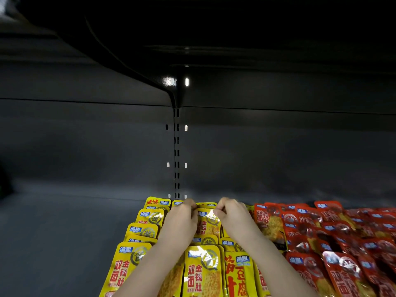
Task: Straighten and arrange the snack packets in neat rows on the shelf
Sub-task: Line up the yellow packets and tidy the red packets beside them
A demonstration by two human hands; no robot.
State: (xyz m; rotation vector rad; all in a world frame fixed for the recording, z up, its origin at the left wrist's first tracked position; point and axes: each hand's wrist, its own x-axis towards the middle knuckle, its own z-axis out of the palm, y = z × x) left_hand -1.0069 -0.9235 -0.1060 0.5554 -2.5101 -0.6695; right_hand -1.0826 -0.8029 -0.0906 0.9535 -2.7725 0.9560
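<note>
Both hands [203, 213] pinch yellow packet [206, 221] top corners.

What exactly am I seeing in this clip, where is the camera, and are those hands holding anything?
There is no machine here: a person works with two bare hands. The single picture comes from a wide-angle camera worn on the person's head, looking forward and down into a dark shelf. On it lie yellow snack packets in overlapping rows, and to their right a looser, less tidy spread of red snack packets. The left hand and right hand reach towards the back of the middle yellow row. There each appears to pinch a top corner of one yellow packet. Behind everything stands the back panel with a slotted upright running down its middle.
</note>
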